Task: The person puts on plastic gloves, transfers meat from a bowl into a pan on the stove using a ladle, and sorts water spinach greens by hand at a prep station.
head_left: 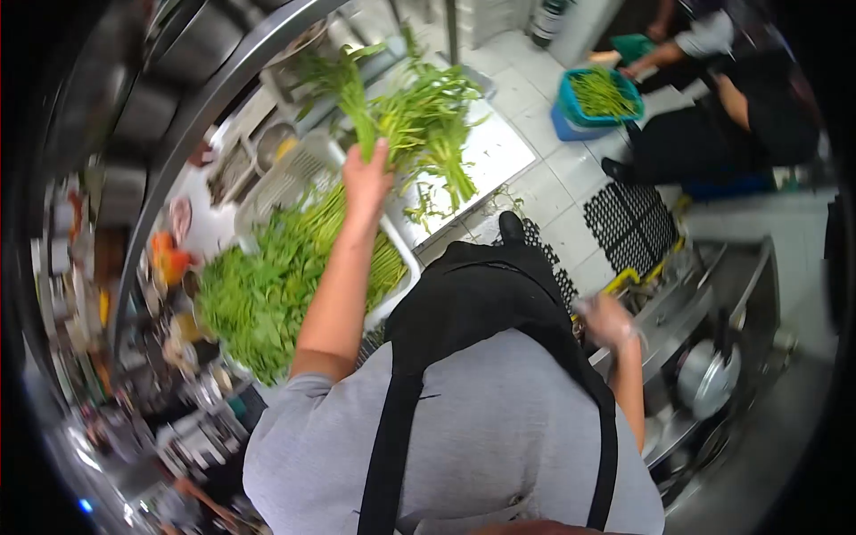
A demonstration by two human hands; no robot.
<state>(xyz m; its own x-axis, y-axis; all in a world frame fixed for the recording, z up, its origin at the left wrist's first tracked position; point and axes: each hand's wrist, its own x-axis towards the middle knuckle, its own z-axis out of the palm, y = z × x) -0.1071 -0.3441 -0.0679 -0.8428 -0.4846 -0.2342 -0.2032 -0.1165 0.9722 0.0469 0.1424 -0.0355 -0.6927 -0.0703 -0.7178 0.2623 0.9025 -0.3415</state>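
My left hand [368, 183] is closed around the stems of a bunch of leafy greens [357, 111], held up over the edge of a white work surface [506, 152]. More long-stemmed greens [428, 111] lie loose on that surface, with cut scraps near its front corner. Below my left forearm, a white plastic tub [406, 278] is heaped with a large pile of leafy greens [263, 290]. On the other side, my right hand [611, 323] hangs low beside the steel sink counter. It is blurred, and whether its fingers hold anything cannot be made out.
A blue bin [575, 127] with a green liner holds stems on the tiled floor. Another person in dark clothes [691, 134] is beside it. Black rubber mats [629, 227] cover part of the floor. A metal pot [709, 379] sits at right; a steel shelf rail [223, 89] curves overhead left.
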